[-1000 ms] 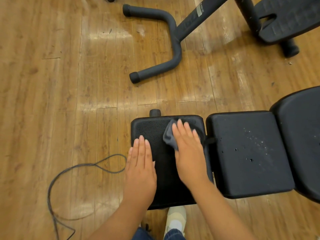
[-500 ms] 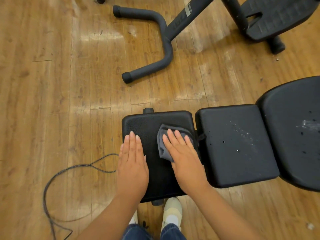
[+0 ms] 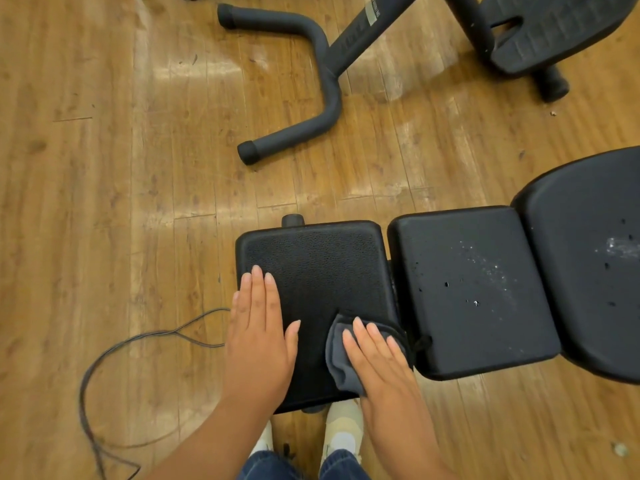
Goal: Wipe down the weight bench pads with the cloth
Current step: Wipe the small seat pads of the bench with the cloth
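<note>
A black weight bench lies across the lower right, in three pads. The left pad [image 3: 318, 268] is textured and dark. My left hand [image 3: 258, 337] rests flat on its left edge with straight fingers. My right hand [image 3: 379, 362] presses a folded grey cloth [image 3: 337, 362] flat onto the pad's near right corner. The middle pad [image 3: 478, 289] carries white specks and small pits. The right pad [image 3: 588, 265] shows a pale smear near the frame's edge.
A wooden floor [image 3: 104, 202] surrounds the bench. A black curved frame foot [image 3: 311, 98] of another machine lies beyond, with a black pedal plate [image 3: 554, 32] at top right. A thin dark cable [image 3: 138, 344] loops at lower left. My shoes [image 3: 343, 434] stand under the pad.
My right hand has drawn the cloth from the pad's far right part toward me, down to its near right corner. My left hand has stayed flat on the left edge.
</note>
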Action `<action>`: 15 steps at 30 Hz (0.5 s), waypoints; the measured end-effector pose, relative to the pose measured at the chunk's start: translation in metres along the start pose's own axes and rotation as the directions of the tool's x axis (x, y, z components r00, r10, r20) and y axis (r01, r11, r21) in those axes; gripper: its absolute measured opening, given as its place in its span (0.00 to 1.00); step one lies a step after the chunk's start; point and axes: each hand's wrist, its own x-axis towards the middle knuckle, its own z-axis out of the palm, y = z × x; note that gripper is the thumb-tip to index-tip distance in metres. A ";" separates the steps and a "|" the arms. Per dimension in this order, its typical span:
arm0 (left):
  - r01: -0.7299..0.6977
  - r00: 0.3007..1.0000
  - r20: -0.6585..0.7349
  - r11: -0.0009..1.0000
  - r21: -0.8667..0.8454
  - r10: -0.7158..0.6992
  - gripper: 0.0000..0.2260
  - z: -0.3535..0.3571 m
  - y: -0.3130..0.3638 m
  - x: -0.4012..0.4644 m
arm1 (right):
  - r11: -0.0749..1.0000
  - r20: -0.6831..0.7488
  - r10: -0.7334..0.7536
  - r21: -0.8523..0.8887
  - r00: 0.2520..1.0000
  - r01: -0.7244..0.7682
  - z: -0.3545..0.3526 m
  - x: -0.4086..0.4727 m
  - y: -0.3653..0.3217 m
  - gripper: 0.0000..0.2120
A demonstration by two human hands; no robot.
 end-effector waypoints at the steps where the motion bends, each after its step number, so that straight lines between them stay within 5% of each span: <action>1: 0.000 1.000 0.005 1.000 0.000 0.000 0.29 0.000 0.000 0.000 | 1.000 -0.018 0.019 0.010 1.000 -0.019 -0.002 0.010 0.001 0.33; 7: 0.004 1.000 0.023 1.000 0.007 -0.005 0.28 -0.002 0.001 0.000 | 0.974 -0.118 0.204 0.121 0.972 -0.190 -0.032 0.111 0.012 0.35; 15: 0.010 0.999 0.035 0.999 0.042 -0.012 0.29 -0.002 0.002 0.001 | 0.964 -0.083 0.223 0.168 0.971 -0.207 -0.046 0.148 0.015 0.31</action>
